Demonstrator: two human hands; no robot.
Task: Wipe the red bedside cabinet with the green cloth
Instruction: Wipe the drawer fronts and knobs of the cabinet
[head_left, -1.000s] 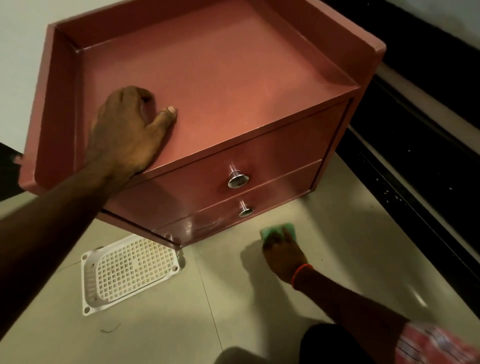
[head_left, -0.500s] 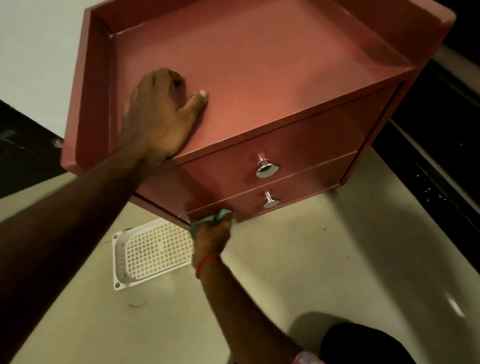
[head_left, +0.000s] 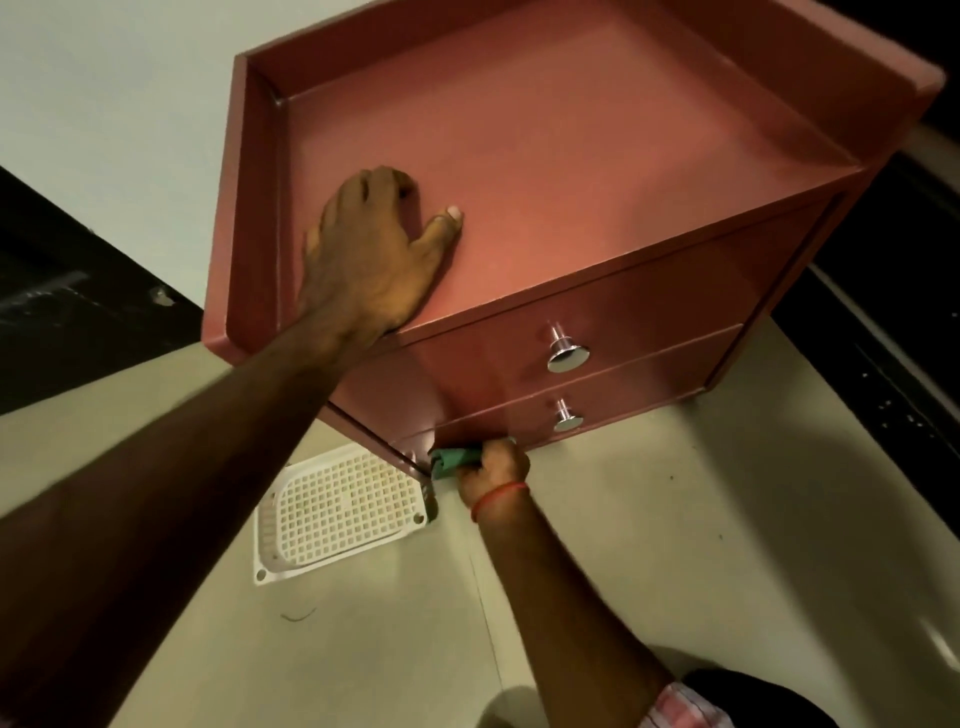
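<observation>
The red bedside cabinet (head_left: 597, 171) fills the upper middle of the view, with a raised rim around its top and two drawers with chrome knobs on its front. My left hand (head_left: 376, 254) lies flat on the cabinet top near its front left, fingers partly curled. My right hand (head_left: 491, 470) is closed around the green cloth (head_left: 451, 460) and presses it against the bottom left edge of the lower drawer front. Most of the cloth is hidden in my fist.
A white plastic grid tray (head_left: 337, 512) lies on the beige tiled floor (head_left: 675, 545), partly under the cabinet's left corner. A dark strip (head_left: 893, 322) runs along the right side. A white wall (head_left: 104, 104) stands behind the cabinet.
My right hand moved with the cloth from the floor below the lower knob to the lower drawer's left bottom edge. My left hand stays on the top. The view shifted so the cabinet sits further right.
</observation>
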